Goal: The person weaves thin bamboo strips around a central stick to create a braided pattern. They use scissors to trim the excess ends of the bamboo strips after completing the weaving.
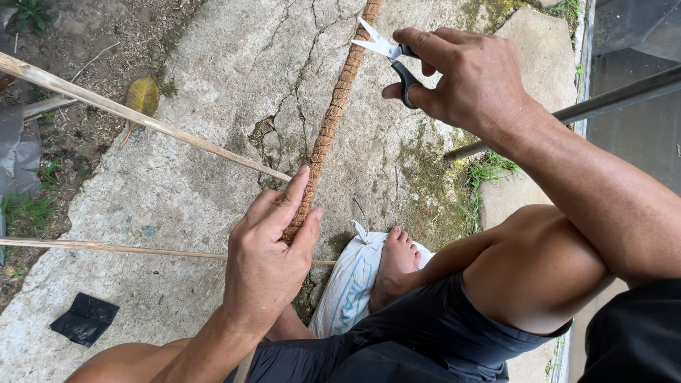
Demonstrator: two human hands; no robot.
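A long stick wrapped in brown woven fibre runs from the top of the view down toward me. My left hand grips its near end, thumb and forefinger along the wrap. My right hand holds small black-handled scissors with the blades apart, just to the right of the wrapped stick higher up. The blades do not touch the wrap.
I sit on cracked concrete with my bare foot on a white sack. Two thin bamboo strips cross at left. A black plastic scrap lies lower left. A metal bar slants at right; soil and a dry leaf at upper left.
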